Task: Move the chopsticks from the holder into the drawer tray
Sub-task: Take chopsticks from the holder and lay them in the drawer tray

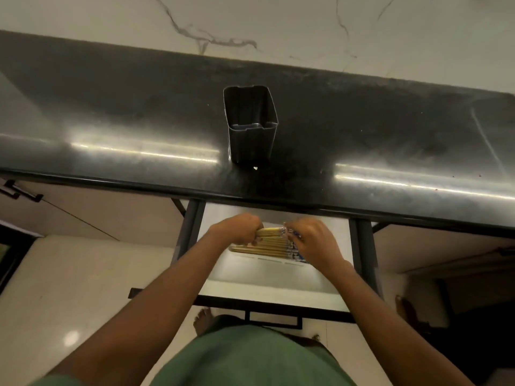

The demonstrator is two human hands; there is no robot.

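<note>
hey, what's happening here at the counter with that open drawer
A person is standing at a dark counter with the drawer below it pulled open. Both hands hold a bundle of yellow chopsticks over the white tray inside: the left hand has its grip on one end, the right hand on the patterned end. The dark holder stands upright on the counter and looks empty, so the chopsticks seem to be out already.

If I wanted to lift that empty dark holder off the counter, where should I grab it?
Probably around the holder by its upright side walls, reaching in from the counter's front edge. It stands upright, empty and alone on the countertop, so both flat sides look free for fingers.
</note>
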